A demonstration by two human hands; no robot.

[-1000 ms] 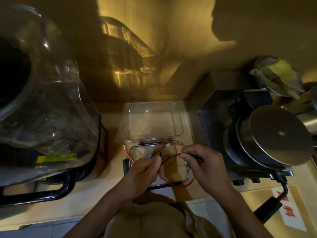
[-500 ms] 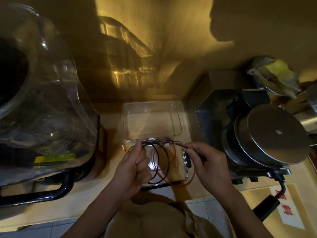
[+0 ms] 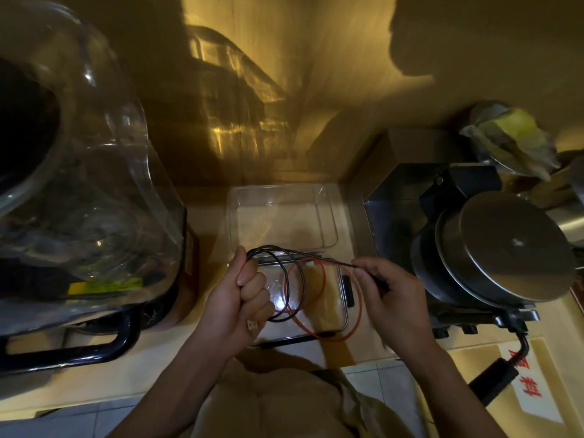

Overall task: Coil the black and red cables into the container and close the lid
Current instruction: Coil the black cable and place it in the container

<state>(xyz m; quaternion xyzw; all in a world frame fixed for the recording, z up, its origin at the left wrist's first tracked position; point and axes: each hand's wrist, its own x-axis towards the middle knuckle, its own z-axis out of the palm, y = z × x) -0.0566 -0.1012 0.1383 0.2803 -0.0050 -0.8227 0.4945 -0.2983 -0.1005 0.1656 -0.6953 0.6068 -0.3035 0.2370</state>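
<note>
Since half a second ago the left hand [image 3: 240,298] has closed up into a proper fist and the black cable [image 3: 295,279] loops have tightened a bit, hanging from the top of that fist down over the container. Left hand is curled tight around the bunched black loops, with a little pale connector poking out under the fist. Right hand [image 3: 390,295] is pinching the straight run of the black cable between thumb and fingertips, so the wire goes taut between both hands

Container-wise: the clear container [image 3: 343,298] sits on the bench [image 3: 94,384] right under the hands. The red cable [image 3: 319,279] is partly coiled in it, one loop lying inside, but a bigger loop bulges out over the right and near rim, so it's not all in. The black loops hang over the container; can't tell whether they touch the bottom. The clear lid [image 3: 281,219] lies flat just behind the container, open side up, with nothing in it

Big clear dome thing [image 3: 79,172] on the left, round metal appliance [image 3: 499,248] on the right, both close beside the container
</note>
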